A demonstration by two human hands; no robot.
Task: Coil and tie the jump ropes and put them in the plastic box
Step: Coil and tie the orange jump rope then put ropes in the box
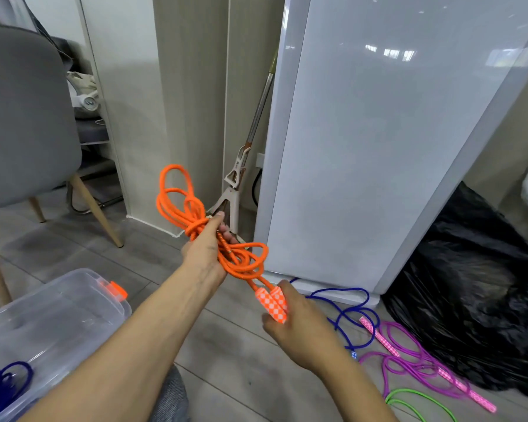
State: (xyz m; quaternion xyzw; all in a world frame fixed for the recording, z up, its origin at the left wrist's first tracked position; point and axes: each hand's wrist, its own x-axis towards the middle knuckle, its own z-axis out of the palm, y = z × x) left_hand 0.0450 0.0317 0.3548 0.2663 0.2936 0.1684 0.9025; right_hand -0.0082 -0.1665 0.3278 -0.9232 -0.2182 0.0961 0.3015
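Observation:
My left hand (205,248) grips the middle of a coiled orange jump rope (180,205), with loops sticking out above and below the fist. My right hand (299,327) holds the rope's two orange-and-white checkered handles (272,303) together, lower right of the coil. The clear plastic box (52,312) with an orange latch stands on the floor at lower left; a coiled dark blue rope (3,382) lies inside it. Loose on the floor at right lie a blue rope (348,312), a purple rope with pink handles (409,357) and a green rope (418,403).
A grey chair (22,117) with wooden legs stands at left. A white panel (378,147) leans upright ahead, a mop (241,166) beside it against the wall. A black plastic bag (476,284) sits at right. The floor is grey wood.

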